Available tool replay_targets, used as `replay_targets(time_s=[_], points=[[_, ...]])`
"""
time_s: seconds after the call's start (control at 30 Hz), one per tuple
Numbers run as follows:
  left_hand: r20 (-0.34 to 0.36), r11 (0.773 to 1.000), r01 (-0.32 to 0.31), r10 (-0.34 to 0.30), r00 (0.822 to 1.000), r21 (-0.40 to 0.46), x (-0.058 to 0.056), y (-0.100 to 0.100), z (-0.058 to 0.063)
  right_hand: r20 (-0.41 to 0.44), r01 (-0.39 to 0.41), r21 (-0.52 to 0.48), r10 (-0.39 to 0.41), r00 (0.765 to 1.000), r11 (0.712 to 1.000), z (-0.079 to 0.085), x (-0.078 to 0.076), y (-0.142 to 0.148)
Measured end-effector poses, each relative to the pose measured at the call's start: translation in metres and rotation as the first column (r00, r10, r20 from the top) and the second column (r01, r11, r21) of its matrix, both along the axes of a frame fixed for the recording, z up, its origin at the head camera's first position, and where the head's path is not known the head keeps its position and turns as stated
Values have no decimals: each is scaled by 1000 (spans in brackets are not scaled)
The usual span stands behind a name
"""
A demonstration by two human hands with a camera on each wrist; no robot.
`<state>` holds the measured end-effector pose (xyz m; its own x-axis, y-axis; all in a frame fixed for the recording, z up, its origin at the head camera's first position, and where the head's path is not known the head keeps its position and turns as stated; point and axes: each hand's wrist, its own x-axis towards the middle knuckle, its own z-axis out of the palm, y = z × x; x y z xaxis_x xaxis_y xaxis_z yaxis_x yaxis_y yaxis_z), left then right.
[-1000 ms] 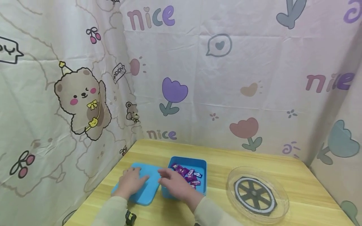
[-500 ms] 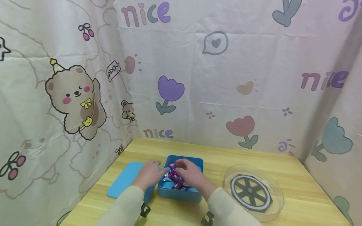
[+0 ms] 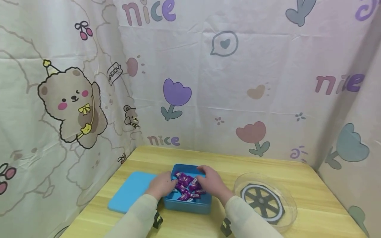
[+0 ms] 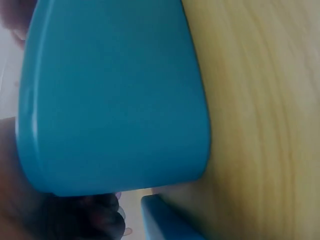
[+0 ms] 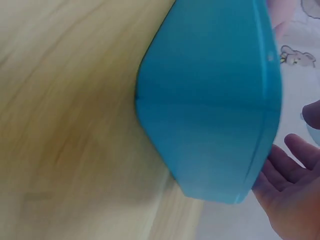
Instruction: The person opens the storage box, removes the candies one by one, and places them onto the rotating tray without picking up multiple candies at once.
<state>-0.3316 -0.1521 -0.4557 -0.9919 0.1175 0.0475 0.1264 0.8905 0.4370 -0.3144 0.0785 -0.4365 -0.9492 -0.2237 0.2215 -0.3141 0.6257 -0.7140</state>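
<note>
A blue open box (image 3: 188,206) stands on the table with several purple-wrapped candies (image 3: 184,178) spread inside. At its left wall, my left hand (image 3: 161,185) grips the rim, the thumb reaching inside. In the left wrist view, darkened fingers (image 4: 102,217) show by the end of the box (image 4: 115,100). My right hand (image 3: 215,183) is at the opposite rim, its thumb over the candies. The right wrist view shows that hand (image 5: 295,190) with loosely extended fingers close to the outer wall of the box (image 5: 205,100). A flat light-blue lid (image 3: 131,191) lies left of the box.
Right of the box is a round clear dish (image 3: 293,211) with a dark spoked wheel shape (image 3: 261,200) showing in it. The wooden table (image 3: 238,162) meets a printed curtain (image 3: 208,82) at the back and sides. Small black devices (image 3: 226,227) are on both wrists.
Both hands left the lid area and the box's left side, reached in among the candies, then parted to opposite rims. The candies lie differently. The head view has shifted slightly.
</note>
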Motion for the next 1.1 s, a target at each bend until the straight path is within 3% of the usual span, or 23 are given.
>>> replay_targets(time_s=[0.27,0.6,0.73,1.1], points=[[53,1000,-24,24,998,-3,3,0,-4,-23,-7,162,11,1000,987,-11,-10,-2],[53,999,-48,48,997,1,-2,2,-16,-90,-88,408,136,987,909,-23,-18,-5],[53,999,-50,50,997,-10,-2,6,-17,-98,-94,462,156,983,882,-26,-22,-1],[63,997,-45,49,997,-70,-1,6,-11,-145,-62,519,159,977,853,-37,-31,-4]])
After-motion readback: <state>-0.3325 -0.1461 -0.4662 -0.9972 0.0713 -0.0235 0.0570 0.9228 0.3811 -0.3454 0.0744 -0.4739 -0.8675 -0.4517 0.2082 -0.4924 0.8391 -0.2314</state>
